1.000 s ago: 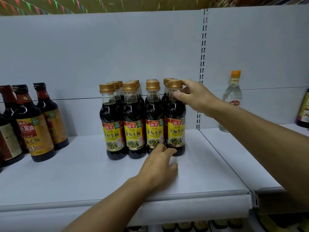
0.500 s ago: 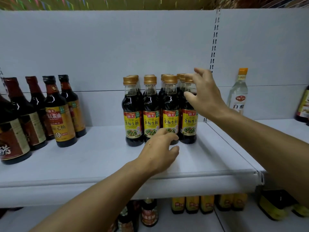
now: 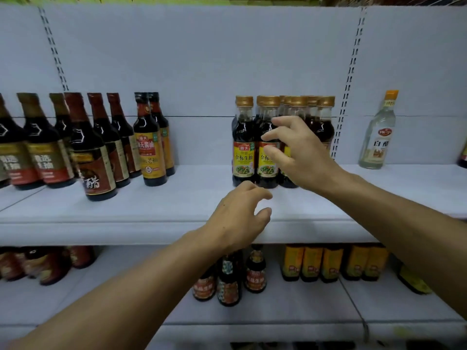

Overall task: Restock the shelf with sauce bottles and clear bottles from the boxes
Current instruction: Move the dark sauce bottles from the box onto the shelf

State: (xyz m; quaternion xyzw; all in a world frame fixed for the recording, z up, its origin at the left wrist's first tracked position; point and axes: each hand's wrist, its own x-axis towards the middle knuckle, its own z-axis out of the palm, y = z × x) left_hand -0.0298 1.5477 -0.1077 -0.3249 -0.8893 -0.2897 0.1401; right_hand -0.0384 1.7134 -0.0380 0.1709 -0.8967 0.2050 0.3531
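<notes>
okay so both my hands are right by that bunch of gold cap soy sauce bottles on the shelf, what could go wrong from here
1. The gold-cap soy sauce bottles stand tightly packed and tall. Your right hand, open just in front of them, could clip one and probably tip its neighbours.
2. Your left hand hovers over the shelf's front edge; a bottle knocked forward has little shelf left before it could fall onto the lower shelf.
3. The lone clear bottle stands unsupported near your right forearm; a wide swing might topple it.
</notes>
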